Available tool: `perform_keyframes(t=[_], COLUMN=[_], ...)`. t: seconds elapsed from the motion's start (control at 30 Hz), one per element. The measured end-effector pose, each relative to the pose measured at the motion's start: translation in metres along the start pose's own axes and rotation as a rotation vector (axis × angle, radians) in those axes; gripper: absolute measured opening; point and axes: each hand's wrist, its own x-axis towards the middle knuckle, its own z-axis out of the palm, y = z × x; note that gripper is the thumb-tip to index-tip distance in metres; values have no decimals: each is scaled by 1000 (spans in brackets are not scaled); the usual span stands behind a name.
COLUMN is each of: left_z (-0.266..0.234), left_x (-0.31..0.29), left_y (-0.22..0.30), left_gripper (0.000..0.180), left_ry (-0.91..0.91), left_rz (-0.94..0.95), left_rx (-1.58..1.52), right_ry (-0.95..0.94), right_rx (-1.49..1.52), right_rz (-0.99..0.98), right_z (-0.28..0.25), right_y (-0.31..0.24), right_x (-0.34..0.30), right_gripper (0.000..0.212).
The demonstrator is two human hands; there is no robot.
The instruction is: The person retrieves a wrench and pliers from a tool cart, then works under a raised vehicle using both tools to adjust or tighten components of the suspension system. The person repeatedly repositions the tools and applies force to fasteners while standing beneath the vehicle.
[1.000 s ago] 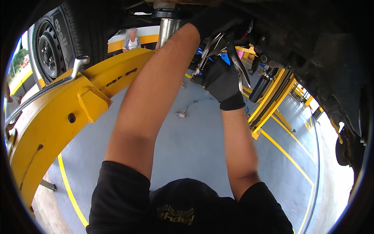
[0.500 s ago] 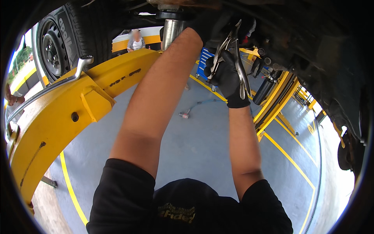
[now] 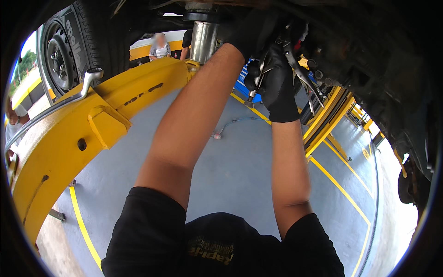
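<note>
Both my hands wear black gloves and are raised under the vehicle's dark underside (image 3: pixel 364 55). My right hand (image 3: pixel 280 90) is closed around silver locking pliers (image 3: pixel 298 69). Their upper end points up into the dark parts, and long metal handles stick out to the right of the glove. Whether the jaws grip anything is hidden. My left hand (image 3: pixel 253 33) reaches up among the dark parts, close to the top of the pliers. Shadow hides its fingers, so its hold does not show. A silver lift post (image 3: pixel 203 42) stands left of that wrist.
A yellow lift arm (image 3: pixel 60 138) curves along the left, with a long wrench (image 3: pixel 83 90) on it. Behind it hangs a wheel (image 3: pixel 60 55). A blue tool cart (image 3: pixel 240 85) and yellow lift column (image 3: pixel 323 120) stand beyond. An air hose (image 3: pixel 230 123) lies on the floor. A person (image 3: pixel 159 47) sits far back.
My right hand has turned and shifted slightly, tilting the pliers so their handles now swing out to the right. Their upper end sits deeper in the dark. My left arm has moved slightly right.
</note>
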Motion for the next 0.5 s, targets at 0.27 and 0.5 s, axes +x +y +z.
perform_keyframes(t=[0.27,0.5], left_z=[4,-10], left_x=[-6,4], left_y=[21,48], left_gripper=[33,42], left_ry=[-14,-138], left_rz=[-404,-158], left_rx=[-407,577], right_ry=[50,-169], right_rx=[-245,-240], right_rz=[-122,-50], right_z=[4,-29], right_y=[-5,8], right_x=[-2,19], right_gripper=[23,28])
